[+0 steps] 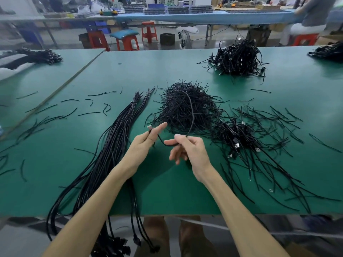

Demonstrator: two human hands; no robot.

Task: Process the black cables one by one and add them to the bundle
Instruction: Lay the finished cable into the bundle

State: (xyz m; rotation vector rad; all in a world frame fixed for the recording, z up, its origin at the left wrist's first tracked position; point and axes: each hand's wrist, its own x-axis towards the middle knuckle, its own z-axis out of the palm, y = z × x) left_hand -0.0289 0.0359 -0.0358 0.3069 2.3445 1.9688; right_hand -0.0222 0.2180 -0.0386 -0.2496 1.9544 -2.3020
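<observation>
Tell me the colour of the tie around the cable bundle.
The tie is whitish; head view.

1. Green table (pixel 185 191) (matte top);
2. bundle (pixel 115 138) of long black cables left of centre, white-tied at the far end, tails hanging over the near edge;
3. heap of short black ties (pixel 185 104) at centre; pile of coiled cables (pixel 235 136) just right of it;
4. bigger cable heap (pixel 237 58) far right; loose ties (pixel 278 123) scattered around.

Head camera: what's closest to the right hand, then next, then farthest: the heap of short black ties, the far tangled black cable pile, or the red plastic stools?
1. Heap of short black ties, just beyond the right hand.
2. Tangled black cable pile, far back right.
3. Red plastic stools, on the floor beyond.
</observation>
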